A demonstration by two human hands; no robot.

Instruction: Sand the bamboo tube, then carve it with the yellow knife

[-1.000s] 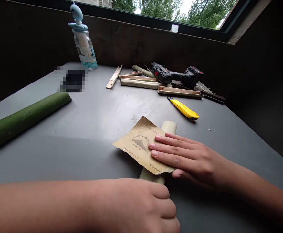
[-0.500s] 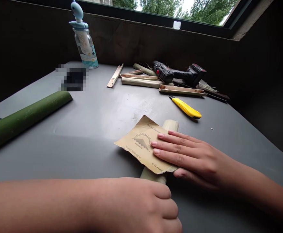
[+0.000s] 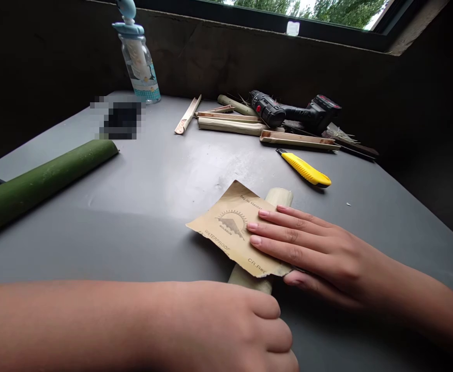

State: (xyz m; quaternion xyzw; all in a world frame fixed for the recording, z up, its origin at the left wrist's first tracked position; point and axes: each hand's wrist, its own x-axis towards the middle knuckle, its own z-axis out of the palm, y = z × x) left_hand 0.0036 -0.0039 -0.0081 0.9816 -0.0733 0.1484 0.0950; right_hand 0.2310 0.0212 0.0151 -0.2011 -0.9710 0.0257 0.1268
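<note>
My left hand (image 3: 245, 328) is closed around the near end of a pale, peeled bamboo piece (image 3: 250, 279), most of which is hidden under the hand and the paper. Across the top of the bamboo lies a torn sheet of sandpaper (image 3: 226, 227), its printed tan back facing up and its left part sticking out past the bamboo. My right hand (image 3: 312, 248) holds the sandpaper against the bamboo, long fingers stretched over it and thumb at its lower right edge. The bamboo's far end shows beyond the fingers.
A yellow utility knife (image 3: 306, 169) lies past my right hand. Farther back are split bamboo strips (image 3: 230, 125) and a black cordless drill (image 3: 288, 111). To the left rest a green bamboo length (image 3: 44, 183) and a pixelated dark object (image 3: 121, 121). A clear bottle (image 3: 141, 67) stands behind.
The view has shifted slightly, so everything on the table appears a little farther right and mostly higher. Both hands keep nearly the same places on the bamboo and sandpaper.
</note>
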